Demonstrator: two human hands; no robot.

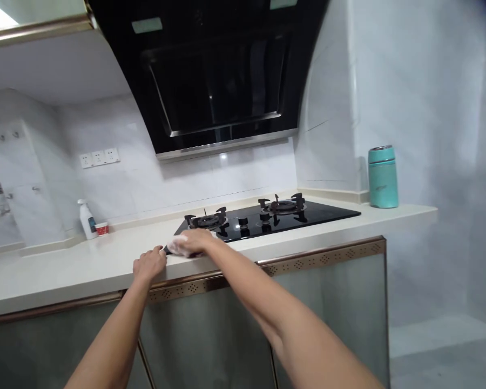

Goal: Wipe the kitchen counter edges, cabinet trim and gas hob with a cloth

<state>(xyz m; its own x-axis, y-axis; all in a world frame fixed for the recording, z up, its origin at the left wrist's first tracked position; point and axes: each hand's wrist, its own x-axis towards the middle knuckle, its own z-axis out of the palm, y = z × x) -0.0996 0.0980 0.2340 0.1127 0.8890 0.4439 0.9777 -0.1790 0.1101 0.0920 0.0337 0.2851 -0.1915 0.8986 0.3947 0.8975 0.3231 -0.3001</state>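
A white cloth, bunched up, is pressed by my right hand against the front left corner of the black glass gas stove. The fingers close over the cloth and partly hide it and that corner. Just left of it, my left hand rests on the front edge of the pale countertop, holding nothing I can see. Its fingers lie on the surface, with the thumb side close to the stove's corner. Behind my right hand stands the left burner; the right burner is farther off.
A black range hood slants above the stove. On the right end of the counter stands a turquoise thermos. A white spray bottle and a small red-and-white cup are at the back left. Cabinet doors lie below.
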